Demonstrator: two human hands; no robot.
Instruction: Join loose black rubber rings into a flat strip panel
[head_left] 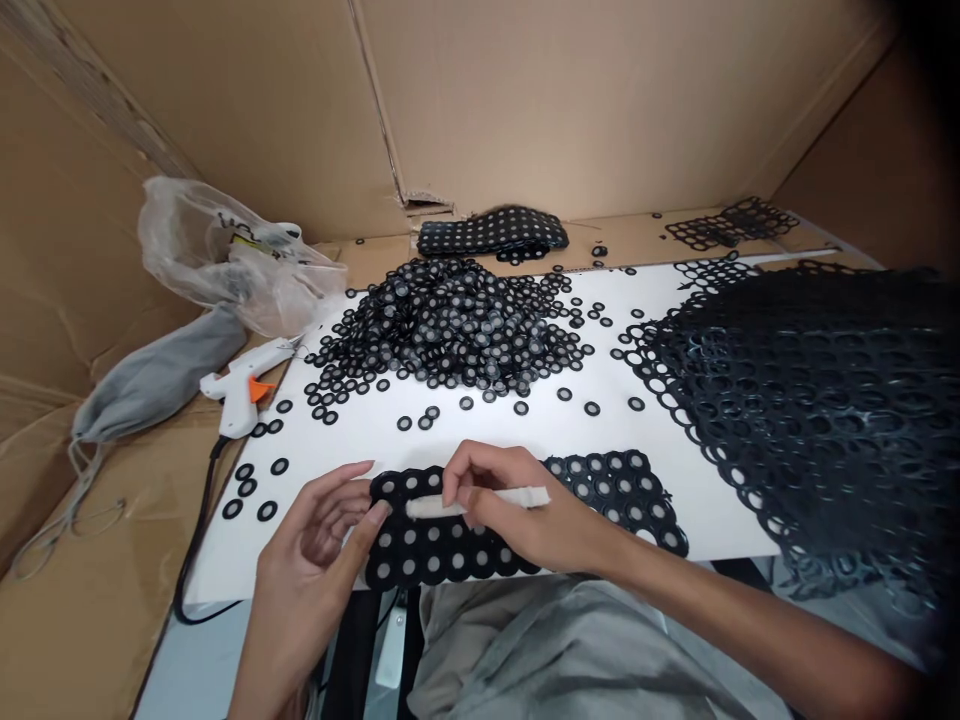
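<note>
A black sheet (458, 562) with rows of round pieces with pale centres lies along the front edge of the white board. My right hand (499, 500) grips a white pen-like stick (435, 507), held nearly flat over the sheet with its tip toward the left. At the sheet's left end is my left hand (330, 530), thumb on the sheet's edge and fingers curled but apart from the thumb. Part of the sheet is hidden under my right hand. Behind it a large heap of small black rings (450, 325) rests on the board.
A stack of black perforated sheets (817, 400) covers the right side. To the left lie a white glue gun (240, 390) with an orange trigger, a grey pouch (161, 375) and a clear plastic bag (195, 235). A folded dotted sheet (491, 230) sits at the back. Cardboard walls (585, 100) surround the board.
</note>
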